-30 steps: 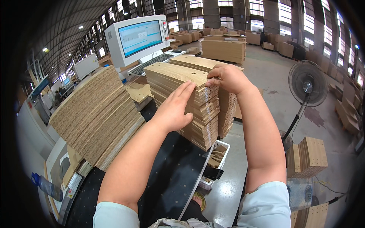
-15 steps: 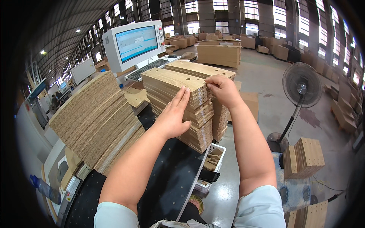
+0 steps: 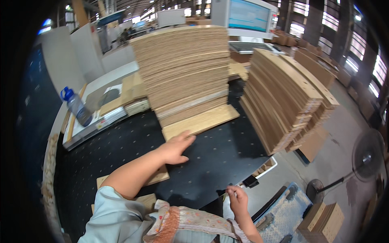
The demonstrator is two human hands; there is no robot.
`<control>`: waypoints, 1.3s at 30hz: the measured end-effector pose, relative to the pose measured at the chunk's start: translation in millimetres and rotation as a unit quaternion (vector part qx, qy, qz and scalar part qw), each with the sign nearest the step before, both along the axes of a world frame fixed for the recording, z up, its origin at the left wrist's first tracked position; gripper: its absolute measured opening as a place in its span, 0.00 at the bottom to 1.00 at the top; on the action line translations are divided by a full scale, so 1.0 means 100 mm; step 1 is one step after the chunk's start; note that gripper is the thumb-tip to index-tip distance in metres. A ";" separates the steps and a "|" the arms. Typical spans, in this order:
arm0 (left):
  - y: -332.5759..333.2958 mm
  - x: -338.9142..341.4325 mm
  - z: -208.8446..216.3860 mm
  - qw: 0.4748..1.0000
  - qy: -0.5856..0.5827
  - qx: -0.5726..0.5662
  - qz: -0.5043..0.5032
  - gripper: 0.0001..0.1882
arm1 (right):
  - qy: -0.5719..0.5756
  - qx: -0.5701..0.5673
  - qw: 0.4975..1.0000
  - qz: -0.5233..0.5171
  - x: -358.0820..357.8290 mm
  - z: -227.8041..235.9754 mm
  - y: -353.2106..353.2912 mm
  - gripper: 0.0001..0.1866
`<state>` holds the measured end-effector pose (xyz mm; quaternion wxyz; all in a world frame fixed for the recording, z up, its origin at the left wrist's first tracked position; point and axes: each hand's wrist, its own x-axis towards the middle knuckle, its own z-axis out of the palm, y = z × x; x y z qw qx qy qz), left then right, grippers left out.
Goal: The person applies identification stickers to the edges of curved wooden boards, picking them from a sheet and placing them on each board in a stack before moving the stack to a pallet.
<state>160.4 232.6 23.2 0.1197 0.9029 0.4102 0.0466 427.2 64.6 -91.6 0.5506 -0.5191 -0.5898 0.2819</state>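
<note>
My left hand [image 3: 177,148] reaches over the black table with its fingers stretched out. Its fingertips are at the near edge of a light wood board [image 3: 202,121] lying flat at the foot of a tall stack of boards [image 3: 186,69]; whether they touch it I cannot tell. Low on the right, by the table's edge, my right hand [image 3: 238,198] has its fingers curled together. Anything within those fingers is too small or hidden to make out. Two stacks of narrower wood panels [image 3: 275,97], with holes in their top faces, stand on the table's right side.
More boards [image 3: 160,175] lie partly under my left forearm. A blue-capped bottle [image 3: 77,107] stands at the left. Behind the stacks are a monitor [image 3: 249,16] and keyboard [image 3: 253,47]. A white crate [image 3: 269,165], a floor fan [image 3: 366,157] and panels [image 3: 324,220] are at the right.
My view has swung left and down. Both hands have left the narrower panel stack: the left is now near the tall stack's bottom board, the right down by the table edge.
</note>
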 end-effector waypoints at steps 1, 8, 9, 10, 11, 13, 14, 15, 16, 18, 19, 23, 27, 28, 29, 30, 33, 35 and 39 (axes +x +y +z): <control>0.00 -0.47 -0.19 0.996 -0.036 0.003 0.082 0.41 | -0.012 -0.017 0.999 0.048 -0.15 0.09 -0.06 0.05; 0.06 -1.99 -0.36 0.685 -0.498 -0.145 0.512 0.26 | -0.123 -0.010 0.987 0.107 -0.59 0.27 0.35 0.06; 0.09 -2.06 -0.37 0.667 -0.516 -0.150 0.516 0.26 | -0.128 -0.010 0.986 0.103 -0.66 0.27 0.42 0.06; 0.12 -2.13 -0.39 0.648 -0.534 -0.156 0.520 0.25 | -0.132 -0.010 0.986 0.100 -0.73 0.26 0.48 0.06; 0.18 -2.18 -0.45 0.650 -0.537 -0.147 0.516 0.25 | -0.120 -0.025 0.988 0.099 -0.81 0.25 0.52 0.06; 0.38 -2.32 -0.61 0.651 -0.555 -0.143 0.498 0.26 | -0.132 -0.041 0.986 0.094 -0.97 0.26 0.59 0.05; 0.46 -2.35 -0.64 0.645 -0.568 -0.140 0.492 0.27 | -0.136 -0.050 0.985 0.091 -1.04 0.24 0.61 0.05; 0.56 -2.39 -0.65 0.627 -0.585 -0.143 0.494 0.29 | -0.141 -0.048 0.984 0.094 -1.10 0.15 0.64 0.04; 0.71 -2.35 -0.67 0.611 -0.604 -0.153 0.488 0.30 | -0.269 0.023 0.959 0.088 -1.06 0.05 0.65 0.03; 0.95 -2.30 -0.62 0.558 -0.658 -0.144 0.486 0.35 | -0.503 0.169 0.844 0.073 -0.91 -0.21 0.65 0.03; 1.07 -2.33 -0.62 0.535 -0.679 -0.150 0.480 0.35 | -0.448 0.087 0.884 0.105 -0.87 -0.31 0.62 0.06; 1.46 -2.30 -0.75 0.433 -0.751 -0.085 0.492 0.33 | -0.210 -0.077 0.965 0.134 -0.82 -0.53 0.59 0.02; 1.71 -2.24 -0.86 0.360 -0.792 -0.040 0.492 0.25 | -0.174 -0.036 0.977 0.118 -0.85 -0.54 0.60 0.07; 1.74 -2.29 -0.87 0.357 -0.792 -0.048 0.493 0.25 | -0.193 -0.028 0.974 0.118 -0.90 -0.50 0.60 0.07; 1.81 -2.35 -0.89 0.345 -0.791 -0.040 0.505 0.19 | -0.212 -0.020 0.970 0.118 -0.95 -0.47 0.61 0.07; 1.83 -2.41 -0.91 0.352 -0.790 -0.049 0.500 0.17 | -0.148 -0.043 0.977 0.144 -0.99 -0.42 0.61 0.07; 1.72 -2.30 -0.70 0.392 -0.774 -0.081 0.492 0.07 | -0.238 -0.037 0.964 0.112 -0.92 -0.42 0.58 0.03; 1.56 -2.32 -0.52 0.425 -0.753 -0.093 0.493 0.06 | -0.291 -0.027 0.952 0.092 -0.96 -0.35 0.57 0.02; 1.19 -2.39 -0.47 0.471 -0.772 -0.086 0.417 0.03 | -0.240 0.017 0.966 0.093 -1.01 -0.30 0.61 0.02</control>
